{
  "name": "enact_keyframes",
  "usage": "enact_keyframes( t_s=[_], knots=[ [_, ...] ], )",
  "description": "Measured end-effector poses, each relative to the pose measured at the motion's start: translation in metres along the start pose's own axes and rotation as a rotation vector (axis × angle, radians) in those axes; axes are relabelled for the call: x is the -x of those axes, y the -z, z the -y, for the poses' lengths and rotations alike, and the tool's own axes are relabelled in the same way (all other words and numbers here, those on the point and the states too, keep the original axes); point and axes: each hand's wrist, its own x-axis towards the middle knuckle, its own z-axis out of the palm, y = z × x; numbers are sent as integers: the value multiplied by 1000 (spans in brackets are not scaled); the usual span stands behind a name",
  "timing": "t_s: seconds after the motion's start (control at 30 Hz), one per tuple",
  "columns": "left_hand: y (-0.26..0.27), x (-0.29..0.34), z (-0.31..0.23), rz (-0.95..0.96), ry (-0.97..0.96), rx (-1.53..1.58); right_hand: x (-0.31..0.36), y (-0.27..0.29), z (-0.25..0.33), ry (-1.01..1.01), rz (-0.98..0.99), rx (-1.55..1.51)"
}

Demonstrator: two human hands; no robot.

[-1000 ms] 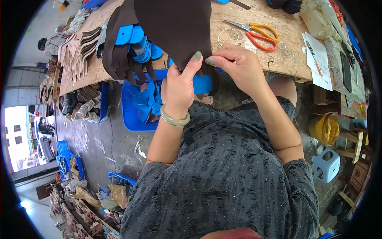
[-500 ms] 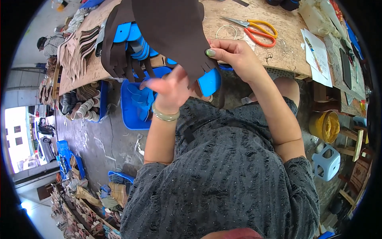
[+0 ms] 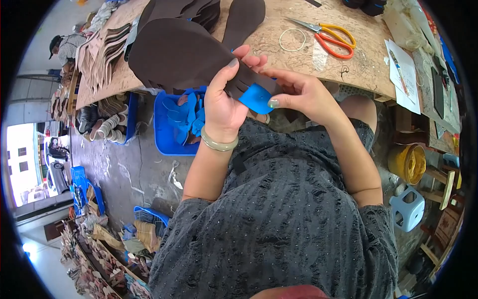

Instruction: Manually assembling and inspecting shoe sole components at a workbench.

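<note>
A dark brown insole with slits along its narrow end hangs in front of me at the table's edge. My left hand grips its middle, with the thumb on top and the fingers beneath. Against the slit end lies a bright blue heel piece, pinched between the thumb and fingers of my right hand. Whether the two pieces are joined cannot be made out. Another dark brown insole rests flat on the table beyond my hands. Left of it is a pile of similar dark pieces, partly covered by the held insole.
Orange-and-yellow scissors and a thin pale loop lie on the wooden table. Paper with a pen is at right. Below the table edge stands a blue bin of blue pieces. A person works far left.
My left hand has moved from beside the insole to grip it. The wide end has swung down to the left, the blue piece has turned, and my right hand has shifted onto it.
</note>
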Motion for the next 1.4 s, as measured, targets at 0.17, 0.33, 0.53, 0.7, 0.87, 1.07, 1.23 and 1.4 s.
enact_keyframes(
  t_s=[0.17, 0.33, 0.53, 0.7, 0.87, 1.07, 1.23, 1.4],
  knots=[
    [9, -4, 3, 96, 7, 112, 11, -1, 15, -100, 68, 91],
    [8, -3, -3, 55, 103, 159, 13, 24, 39, -10, 47, -107],
    [3, 2, -5, 17, 38, -42, 6, 20, -6, 20, 165, -363],
    [-1, 10, -6, 23, -2, -125, 5, -7, 4, 38, 33, -321],
    [-7, 12, -7, 32, -41, -27, 8, -20, 27, 328, -285, 231],
    [-19, 18, -6, 105, -106, 142, 19, -27, 16, 505, -388, 379],
    [-22, 21, -8, 125, -106, 164, 26, -32, 14, 393, -384, 180],
    [-27, 25, -13, 123, -112, 125, 29, -27, 18, 458, -352, 183]
  ],
)
